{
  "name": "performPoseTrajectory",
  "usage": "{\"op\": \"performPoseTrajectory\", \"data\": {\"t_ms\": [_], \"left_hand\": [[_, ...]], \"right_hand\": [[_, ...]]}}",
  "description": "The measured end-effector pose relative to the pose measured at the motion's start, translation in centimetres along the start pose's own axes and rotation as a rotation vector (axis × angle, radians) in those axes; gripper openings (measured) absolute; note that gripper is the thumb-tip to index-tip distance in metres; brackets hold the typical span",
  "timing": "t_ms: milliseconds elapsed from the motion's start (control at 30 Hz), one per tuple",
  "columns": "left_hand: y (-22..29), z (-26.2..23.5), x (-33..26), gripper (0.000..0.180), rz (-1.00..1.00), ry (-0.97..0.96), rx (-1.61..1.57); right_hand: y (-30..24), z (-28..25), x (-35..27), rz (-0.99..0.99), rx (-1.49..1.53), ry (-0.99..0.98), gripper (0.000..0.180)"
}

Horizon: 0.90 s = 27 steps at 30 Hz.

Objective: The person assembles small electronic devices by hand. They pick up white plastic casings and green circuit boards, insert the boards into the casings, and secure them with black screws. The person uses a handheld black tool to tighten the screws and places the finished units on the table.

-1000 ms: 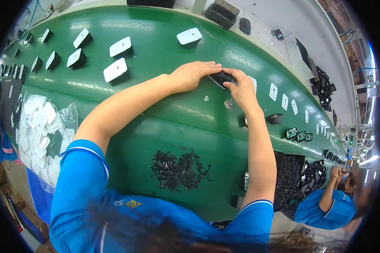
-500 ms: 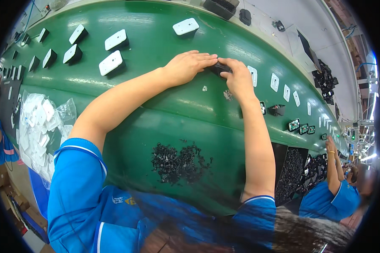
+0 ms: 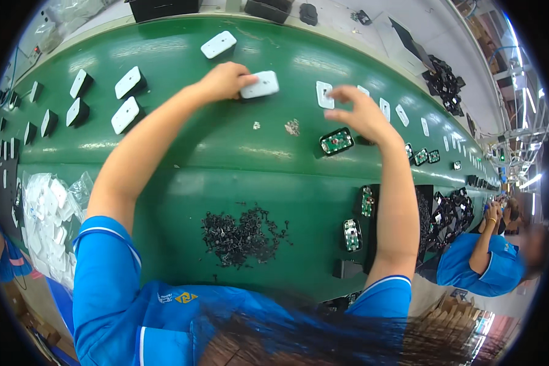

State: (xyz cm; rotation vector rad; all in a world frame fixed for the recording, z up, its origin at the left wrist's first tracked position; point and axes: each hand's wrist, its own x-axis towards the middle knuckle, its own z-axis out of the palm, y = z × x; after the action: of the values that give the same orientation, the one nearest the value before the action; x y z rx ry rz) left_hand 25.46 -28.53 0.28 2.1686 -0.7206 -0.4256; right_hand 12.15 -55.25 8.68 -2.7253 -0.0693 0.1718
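My left hand (image 3: 224, 82) grips a small black case with a white cover (image 3: 261, 85) by its left end, over the far part of the green bench. The case's white face shows, with small holes in it. My right hand (image 3: 361, 113) is empty, thumb and fingers apart, its fingertips beside a white cover plate (image 3: 324, 96) on the bench. Just below that hand lies an open black housing with a green circuit board (image 3: 337, 141). A pile of small black parts (image 3: 243, 236) lies on the nearer bench, between my forearms.
Several white-topped cases (image 3: 128, 114) stand at the left, near a plastic bag of white covers (image 3: 46, 222). More cover plates (image 3: 402, 114) run off to the right. Open housings with boards (image 3: 352, 235) lie by my right forearm. A co-worker (image 3: 485, 259) sits at the right.
My hands have parted. The left carries the case leftward, its white face now visible; the right has let go and moved right to the cover plate. The head view has shifted.
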Motion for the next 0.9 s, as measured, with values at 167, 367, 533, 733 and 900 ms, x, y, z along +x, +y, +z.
{"op": "performPoseTrajectory", "data": {"t_ms": [167,367,533,733,900], "left_hand": [[0.8,-2.8,-0.8,0.033,-0.308,-0.157,-0.086],[2.9,-3.3,-0.4,0.039,-0.337,-0.104,0.354],[3.1,0.2,0.3,0.049,0.077,0.408,0.757],[10.6,10.4,3.2,0.054,0.145,0.320,0.621],[10.9,14.2,6.1,0.052,0.133,0.386,0.713]], "right_hand": [[1.0,2.7,-6.3,-0.053,-0.086,-0.089,0.057],[2.9,6.1,-6.4,-0.007,0.000,0.206,0.047],[1.7,4.4,-5.3,0.291,0.339,0.049,0.039],[1.8,5.7,-6.6,0.146,-0.132,0.327,0.043],[1.5,6.7,-7.0,0.077,-0.194,0.333,0.042]]}}
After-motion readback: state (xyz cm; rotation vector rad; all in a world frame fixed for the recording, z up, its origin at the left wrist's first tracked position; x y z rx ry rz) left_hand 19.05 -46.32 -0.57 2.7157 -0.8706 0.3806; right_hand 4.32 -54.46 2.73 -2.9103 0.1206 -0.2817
